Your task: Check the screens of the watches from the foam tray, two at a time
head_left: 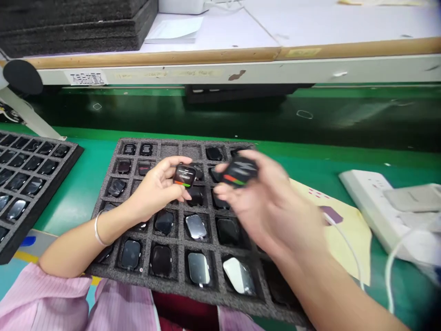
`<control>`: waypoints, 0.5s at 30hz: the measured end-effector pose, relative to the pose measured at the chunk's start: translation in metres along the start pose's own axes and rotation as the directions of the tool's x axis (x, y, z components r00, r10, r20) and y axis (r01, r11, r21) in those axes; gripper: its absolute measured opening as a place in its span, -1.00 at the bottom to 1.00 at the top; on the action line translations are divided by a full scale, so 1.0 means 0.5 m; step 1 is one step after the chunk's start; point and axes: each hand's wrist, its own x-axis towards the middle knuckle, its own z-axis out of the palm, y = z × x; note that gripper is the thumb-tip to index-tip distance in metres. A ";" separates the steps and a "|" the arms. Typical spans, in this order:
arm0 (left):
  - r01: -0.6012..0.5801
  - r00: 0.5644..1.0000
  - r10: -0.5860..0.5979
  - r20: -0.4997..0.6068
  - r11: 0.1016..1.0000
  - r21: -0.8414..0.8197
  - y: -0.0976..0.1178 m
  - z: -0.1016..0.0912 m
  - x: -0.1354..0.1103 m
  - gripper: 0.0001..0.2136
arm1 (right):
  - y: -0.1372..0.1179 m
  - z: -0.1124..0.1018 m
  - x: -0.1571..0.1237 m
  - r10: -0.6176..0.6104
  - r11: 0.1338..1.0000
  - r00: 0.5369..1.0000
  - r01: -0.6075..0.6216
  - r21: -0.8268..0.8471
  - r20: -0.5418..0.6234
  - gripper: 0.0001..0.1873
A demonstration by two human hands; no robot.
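Observation:
My left hand [160,186] is closed on a smartwatch body [185,176] without a strap; its lit screen shows light text above an orange and green strip. To the right, my right hand [275,197], blurred by motion, grips a second watch body [240,171] that also has an orange and green strip on its screen. Both watches are held above a grey foam tray [184,294] divided into square pockets. Many pockets hold similar dark watch bodies, such as one at the front [131,254], and a few near the back hold none. My right hand hides part of the tray.
Another foam tray of watches [32,162] lies at the left. On the right are a yellow sheet [344,243], a white power strip [372,188] and white cables [347,248]. Behind, a raised shelf [220,55] carries stacked black foam [79,27] and a paper pad [175,30].

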 end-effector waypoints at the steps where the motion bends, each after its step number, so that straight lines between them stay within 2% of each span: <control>1: -0.011 1.000 0.011 -0.005 1.000 0.013 0.002 0.002 -0.003 -0.46 | 0.012 -0.006 0.014 0.030 0.997 0.999 -0.027 0.067 -0.042 -0.76; 3: -0.025 0.999 0.026 -0.019 0.999 0.037 0.003 0.005 -0.006 -0.45 | 0.036 -0.017 0.038 0.135 0.978 0.989 -0.123 0.168 -0.059 -0.75; 5: -0.042 0.998 0.044 -0.034 0.997 0.065 0.002 0.006 -0.004 -0.45 | 0.054 -0.022 0.048 0.190 0.970 0.981 -0.183 0.163 -0.025 -0.63; 8: -0.061 0.997 0.066 -0.046 0.992 0.110 -0.002 0.005 0.000 -0.47 | 0.061 -0.020 0.040 0.150 0.984 0.989 -0.151 0.097 0.012 -0.50; 15: -0.081 0.996 0.086 -0.028 0.984 0.159 -0.010 0.001 0.003 -0.54 | 0.058 -0.023 0.031 0.085 0.996 0.995 -0.086 0.029 0.046 -0.44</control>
